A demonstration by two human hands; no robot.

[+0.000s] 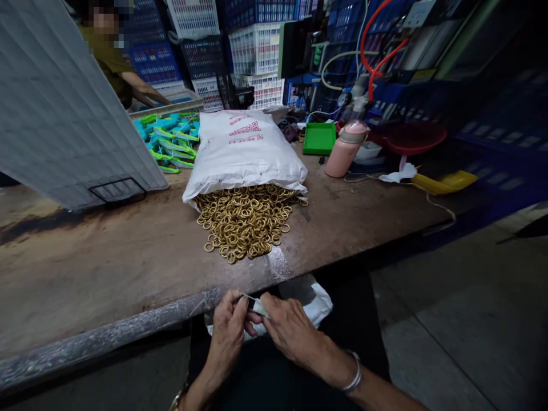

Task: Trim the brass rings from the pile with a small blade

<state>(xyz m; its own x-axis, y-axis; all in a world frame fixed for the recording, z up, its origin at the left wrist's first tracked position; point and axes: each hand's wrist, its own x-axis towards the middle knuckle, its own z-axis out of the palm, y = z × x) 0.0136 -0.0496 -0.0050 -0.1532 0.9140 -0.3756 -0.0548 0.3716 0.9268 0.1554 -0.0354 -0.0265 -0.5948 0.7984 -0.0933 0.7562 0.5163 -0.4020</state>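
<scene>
My left hand is closed just below the table edge, thumb and fingers pinched; what sits in the pinch is too small to make out. My right hand is close beside it, its fingers closed on a small pale piece. A thin light strip or rod runs from this piece towards my left thumb. Under both hands a white plastic bag lies on my lap. Beyond them, on the table, a heap of gold-coloured rings spills from the mouth of a white sack.
A leaning grey-white corrugated panel stands at left, with blue and green plastic pieces behind it. Right of the sack are a green tray, a pink bottle and a yellow scoop-like tray. Another person works behind; crates are stacked there.
</scene>
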